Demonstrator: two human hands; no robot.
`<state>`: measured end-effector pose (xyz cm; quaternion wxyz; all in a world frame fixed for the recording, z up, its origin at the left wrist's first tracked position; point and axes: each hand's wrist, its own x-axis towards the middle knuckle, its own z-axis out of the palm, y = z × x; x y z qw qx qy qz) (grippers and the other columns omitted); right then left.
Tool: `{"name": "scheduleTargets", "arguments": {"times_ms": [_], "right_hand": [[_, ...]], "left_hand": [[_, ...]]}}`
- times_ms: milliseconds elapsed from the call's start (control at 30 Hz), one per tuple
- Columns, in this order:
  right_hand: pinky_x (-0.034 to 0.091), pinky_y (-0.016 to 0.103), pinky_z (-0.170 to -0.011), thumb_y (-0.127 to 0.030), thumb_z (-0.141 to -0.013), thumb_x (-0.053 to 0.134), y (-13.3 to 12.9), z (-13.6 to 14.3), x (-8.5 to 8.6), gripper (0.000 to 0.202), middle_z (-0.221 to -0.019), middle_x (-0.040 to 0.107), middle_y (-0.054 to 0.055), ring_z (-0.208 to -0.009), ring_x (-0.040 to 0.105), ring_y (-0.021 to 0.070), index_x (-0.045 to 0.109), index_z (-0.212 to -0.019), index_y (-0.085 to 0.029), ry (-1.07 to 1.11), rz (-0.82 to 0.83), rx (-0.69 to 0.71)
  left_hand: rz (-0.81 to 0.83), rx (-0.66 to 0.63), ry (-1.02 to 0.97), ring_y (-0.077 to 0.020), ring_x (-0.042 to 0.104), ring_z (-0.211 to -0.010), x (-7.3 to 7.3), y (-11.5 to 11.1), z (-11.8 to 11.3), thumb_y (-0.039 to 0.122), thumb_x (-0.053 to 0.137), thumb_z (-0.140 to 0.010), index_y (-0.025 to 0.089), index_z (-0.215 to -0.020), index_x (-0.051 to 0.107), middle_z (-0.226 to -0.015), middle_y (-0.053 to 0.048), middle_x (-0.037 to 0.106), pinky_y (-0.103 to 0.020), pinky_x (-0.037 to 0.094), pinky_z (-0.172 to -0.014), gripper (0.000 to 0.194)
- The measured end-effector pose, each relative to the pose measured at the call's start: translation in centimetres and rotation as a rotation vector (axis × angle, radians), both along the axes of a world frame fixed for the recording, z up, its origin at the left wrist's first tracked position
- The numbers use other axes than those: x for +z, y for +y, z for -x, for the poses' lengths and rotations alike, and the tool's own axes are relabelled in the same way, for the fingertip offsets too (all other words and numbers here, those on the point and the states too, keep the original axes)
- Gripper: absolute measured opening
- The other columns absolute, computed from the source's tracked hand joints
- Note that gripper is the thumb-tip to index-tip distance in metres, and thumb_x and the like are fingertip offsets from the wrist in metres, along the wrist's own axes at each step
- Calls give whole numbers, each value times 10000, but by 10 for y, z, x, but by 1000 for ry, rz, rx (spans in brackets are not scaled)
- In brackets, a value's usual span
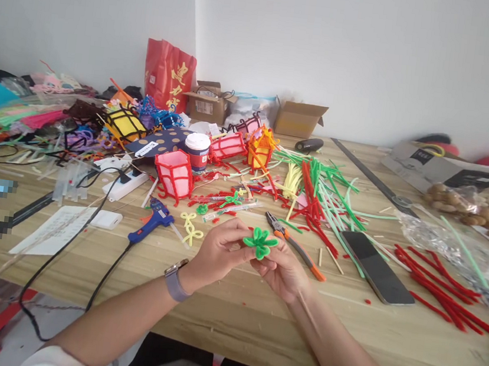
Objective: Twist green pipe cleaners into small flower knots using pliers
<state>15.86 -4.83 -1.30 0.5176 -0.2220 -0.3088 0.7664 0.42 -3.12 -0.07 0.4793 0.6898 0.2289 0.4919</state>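
Sitting between left grip (217, 252) and right grip (286, 270) is a green flower (260, 242).

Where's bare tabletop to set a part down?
Two patches, bar small red scraps: between the left forearm and right forearm, on the near side of the green flower; and between the phone and right forearm. Crowded: the far side, with cup, red lanterns and fuzzy stems.

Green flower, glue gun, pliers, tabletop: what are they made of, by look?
Green flower: likely pipe cleaner; matte, fuzzy loops.
Glue gun: probably molded plastic; smooth blue shell.
Pliers: dark, metal-looking head; orange-and-gray grips, plastic or rubber.
Tabletop: wood or wood-look laminate; pale streaked grain, can't tell which.
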Motion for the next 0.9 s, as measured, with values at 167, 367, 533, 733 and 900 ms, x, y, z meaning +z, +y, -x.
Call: {"name": "scheduleTargets", "arguments": {"times_ms": [167, 367, 533, 733, 900], "right_hand": [[372, 143, -430, -175, -559, 844, 3, -11, 5, 151, -431, 497, -65, -373, 275, 0, 708, -617, -142, -63, 32, 84], [384, 161, -429, -191, -532, 861, 5, -14, 9, 222, -489, 590, -33, -371, 363, 11, 735, -710, -150, -141, 38, 60], [462, 200, -525, -282, -563, 862, 0, -3, 11, 216, -605, 668, -13, -527, 559, 87, 719, -698, -193, -302, -168, -314], [472, 225, -506, -308, -603, 838, -4, 3, 7, 200, -562, 643, -18, -520, 574, 114, 705, -708, -203, -452, -283, -428], [519, 263, -567, -273, -602, 841, -7, 5, 6, 194, -623, 665, -7, -566, 598, 134, 701, -724, -218, -457, -351, -467]], "left_hand": [[-48, -47, 92, -140, 531, -786, 4, -5, 0, 328, 636, -827, 240, -1016, 716, -831, -28, 546, -250, 455, -689, 223], [-55, 55, 56, -139, 535, -778, 3, -8, -5, 365, 624, -831, 221, -917, 736, -804, -25, 552, -256, 459, -709, 201], [104, 166, -42, -170, 566, -827, 0, -5, -9, 447, 653, -783, 179, -844, 722, -873, -52, 612, -273, 479, -710, 284], [174, 172, 1, -145, 560, -712, -2, -6, -9, 442, 597, -830, 156, -826, 680, -756, -32, 624, -255, 465, -673, 298], [16, 188, 76, -160, 544, -810, 2, -8, -7, 400, 560, -865, 168, -733, 642, -815, -41, 590, -254, 450, -736, 279]]}}
